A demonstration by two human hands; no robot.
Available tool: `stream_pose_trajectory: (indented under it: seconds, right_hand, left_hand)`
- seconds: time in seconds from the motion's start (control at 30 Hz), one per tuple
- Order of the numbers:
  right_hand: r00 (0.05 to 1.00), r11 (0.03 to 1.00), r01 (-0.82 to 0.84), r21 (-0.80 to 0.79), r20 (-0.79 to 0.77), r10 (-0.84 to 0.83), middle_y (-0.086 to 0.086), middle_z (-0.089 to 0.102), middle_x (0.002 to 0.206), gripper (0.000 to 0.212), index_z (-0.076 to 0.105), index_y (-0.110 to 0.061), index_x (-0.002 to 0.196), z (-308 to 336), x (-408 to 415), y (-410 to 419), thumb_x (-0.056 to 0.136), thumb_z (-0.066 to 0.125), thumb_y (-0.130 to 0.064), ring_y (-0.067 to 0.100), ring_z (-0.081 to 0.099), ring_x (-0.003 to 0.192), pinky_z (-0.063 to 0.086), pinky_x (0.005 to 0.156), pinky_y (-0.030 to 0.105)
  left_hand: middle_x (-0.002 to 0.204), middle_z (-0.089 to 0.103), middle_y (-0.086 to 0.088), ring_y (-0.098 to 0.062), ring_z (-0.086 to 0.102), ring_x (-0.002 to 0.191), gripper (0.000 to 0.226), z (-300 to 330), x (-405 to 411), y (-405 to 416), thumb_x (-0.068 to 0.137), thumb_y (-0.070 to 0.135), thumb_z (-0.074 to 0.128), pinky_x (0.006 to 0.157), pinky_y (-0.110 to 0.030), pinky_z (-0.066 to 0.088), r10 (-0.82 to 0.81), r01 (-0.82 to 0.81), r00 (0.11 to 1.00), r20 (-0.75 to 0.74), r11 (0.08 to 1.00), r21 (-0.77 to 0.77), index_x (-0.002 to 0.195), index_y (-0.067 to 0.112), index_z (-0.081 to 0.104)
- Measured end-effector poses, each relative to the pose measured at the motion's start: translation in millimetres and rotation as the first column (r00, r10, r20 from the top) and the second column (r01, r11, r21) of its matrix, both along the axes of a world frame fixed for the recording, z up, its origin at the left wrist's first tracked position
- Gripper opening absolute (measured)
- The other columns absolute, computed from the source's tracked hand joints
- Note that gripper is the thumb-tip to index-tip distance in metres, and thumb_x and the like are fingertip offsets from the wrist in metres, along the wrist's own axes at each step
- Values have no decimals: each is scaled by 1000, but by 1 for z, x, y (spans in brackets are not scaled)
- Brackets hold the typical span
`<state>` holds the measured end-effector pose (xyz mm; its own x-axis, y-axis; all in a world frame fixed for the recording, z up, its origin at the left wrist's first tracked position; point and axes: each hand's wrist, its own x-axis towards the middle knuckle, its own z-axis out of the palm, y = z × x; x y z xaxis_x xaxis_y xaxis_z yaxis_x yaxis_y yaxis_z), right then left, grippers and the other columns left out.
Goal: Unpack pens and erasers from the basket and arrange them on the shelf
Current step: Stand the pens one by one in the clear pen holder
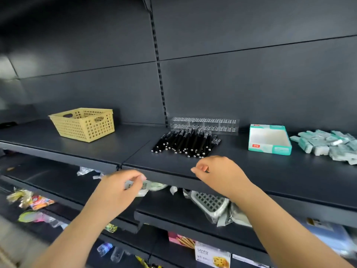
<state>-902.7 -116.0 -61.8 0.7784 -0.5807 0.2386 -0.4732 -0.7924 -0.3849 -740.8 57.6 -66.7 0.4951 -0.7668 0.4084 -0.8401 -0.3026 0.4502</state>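
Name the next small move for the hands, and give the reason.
Probably reach the right hand forward and pick up a few pens. They lie in a loose pile in front of the clear holder, which looks empty, and both hands, including the left hand, appear to hold nothing.

One yellow perforated basket [83,123] stood toward the left end of the shelf [251,171]. One clear acrylic holder [204,125] sat at the shelf's back edge, and just in front of it lay one heap of black pens [186,144], too many and too overlapped to count. One open teal and white box [269,139] sat to the right of them. At the shelf's right end lay one pile of wrapped erasers [328,145], their number unclear. Two hands were in view.
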Motion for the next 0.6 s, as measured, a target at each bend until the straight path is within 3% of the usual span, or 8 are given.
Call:
stream_pose_trajectory:
  seconds: [0.1, 0.2, 0.3, 0.47, 0.6]
  right_hand:
    - [997, 997, 73, -26, -37, -74, -1, 67, 97, 33, 64, -19, 97, 5, 21, -3, 92, 42, -44, 17, 61, 89, 51, 78, 31]
    - [989, 989, 137, -57, -56, -140, -3, 67, 96, 33, 62, -20, 97, 7, 46, -17, 92, 42, -46, 16, 61, 86, 50, 74, 29]
    - [985, 988, 140, -67, -95, -146, -4, 66, 99, 32, 61, -21, 100, 9, 77, -34, 92, 42, -46, 15, 61, 86, 51, 74, 30]
    - [986, 990, -29, -139, -164, 6, -3, 57, 115, 33, 58, -20, 111, 7, 145, -78, 93, 44, -44, 15, 52, 104, 45, 89, 30]
    - [935, 971, -172, -166, -338, 107, -4, 34, 146, 51, 39, -22, 137, 3, 188, -111, 93, 39, -48, 17, 30, 134, 28, 110, 35]
  left_hand:
    - [85, 67, 17, 2, 58, 85, 16, 1, 24, -1, 90, 26, 52, 70, -5, 39, -13, 11, 995, -103, 1000, -19, 80, 34, 61]
    - [83, 70, 1, -16, 62, 86, 18, 3, 46, -16, 91, 30, 50, 77, -28, 47, -1, -12, 980, -200, 998, -64, 79, 31, 64]
    - [88, 69, 8, -10, 61, 90, 18, 3, 68, -43, 91, 30, 51, 75, -20, 44, -10, -19, 960, -281, 995, -100, 81, 28, 65]
    - [100, 66, 7, -10, 57, 99, 24, -2, 131, -119, 88, 41, 54, 82, -24, 40, 75, -56, 931, -358, 996, 64, 96, 21, 65]
    - [87, 55, 5, -17, 53, 89, 28, -6, 175, -184, 83, 49, 58, 80, -26, 39, 148, -53, 871, -468, 976, 211, 86, 22, 58]
